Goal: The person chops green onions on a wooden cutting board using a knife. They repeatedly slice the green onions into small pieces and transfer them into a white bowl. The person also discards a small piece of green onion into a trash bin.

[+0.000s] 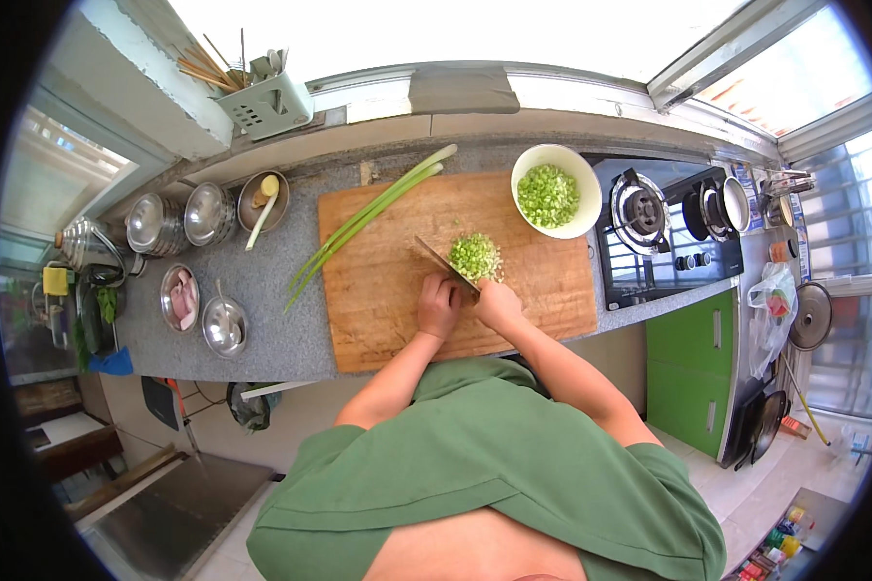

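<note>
My right hand (499, 308) grips a kitchen knife (444, 261) by its handle, near the front of a wooden cutting board (543, 290). The blade slants away to the left, beside a small heap of chopped scallion (476, 256). Close to the blade's left side is my left hand (438, 306), its fingers bent together; whatever lies under them is hidden. Whole scallion stalks (376, 219) rest across the board's left edge. At the back right corner stands a white bowl (588, 215) holding more chopped scallion (548, 195).
To the left are metal bowls, one with pieces of meat (181, 298), one with a spoon (225, 326), one with ginger (270, 186). Lidded pots (146, 223) stand behind. A gas stove (669, 232) is on the right, a utensil holder (266, 105) on the sill.
</note>
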The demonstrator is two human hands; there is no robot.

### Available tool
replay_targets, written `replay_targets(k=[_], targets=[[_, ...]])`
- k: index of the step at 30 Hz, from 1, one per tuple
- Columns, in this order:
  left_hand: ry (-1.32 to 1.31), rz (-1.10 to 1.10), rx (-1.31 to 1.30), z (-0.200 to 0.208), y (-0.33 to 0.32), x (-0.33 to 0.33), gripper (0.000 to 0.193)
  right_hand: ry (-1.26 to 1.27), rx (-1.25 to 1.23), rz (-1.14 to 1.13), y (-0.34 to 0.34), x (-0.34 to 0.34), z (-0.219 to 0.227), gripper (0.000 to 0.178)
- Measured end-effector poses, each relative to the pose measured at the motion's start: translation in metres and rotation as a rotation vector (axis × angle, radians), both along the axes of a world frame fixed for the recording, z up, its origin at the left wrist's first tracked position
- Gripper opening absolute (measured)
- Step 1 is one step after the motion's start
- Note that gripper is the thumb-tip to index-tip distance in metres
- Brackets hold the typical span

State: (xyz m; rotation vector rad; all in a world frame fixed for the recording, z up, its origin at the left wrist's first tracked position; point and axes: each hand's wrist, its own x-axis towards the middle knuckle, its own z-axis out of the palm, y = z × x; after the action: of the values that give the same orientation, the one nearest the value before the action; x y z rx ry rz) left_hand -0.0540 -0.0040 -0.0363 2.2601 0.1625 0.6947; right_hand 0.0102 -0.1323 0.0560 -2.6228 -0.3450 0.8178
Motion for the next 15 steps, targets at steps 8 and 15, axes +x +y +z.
replay_targets(k=[8,15], targets=[[-0.02,-0.005,-0.027,0.001,0.0,-0.005,0.012,-0.075,0.119,-0.041,-0.017,-0.014,-0.003,0.015],[-0.032,-0.025,-0.03,0.007,0.004,-0.011,0.011,-0.093,0.105,-0.005,-0.017,-0.014,0.002,0.012]])
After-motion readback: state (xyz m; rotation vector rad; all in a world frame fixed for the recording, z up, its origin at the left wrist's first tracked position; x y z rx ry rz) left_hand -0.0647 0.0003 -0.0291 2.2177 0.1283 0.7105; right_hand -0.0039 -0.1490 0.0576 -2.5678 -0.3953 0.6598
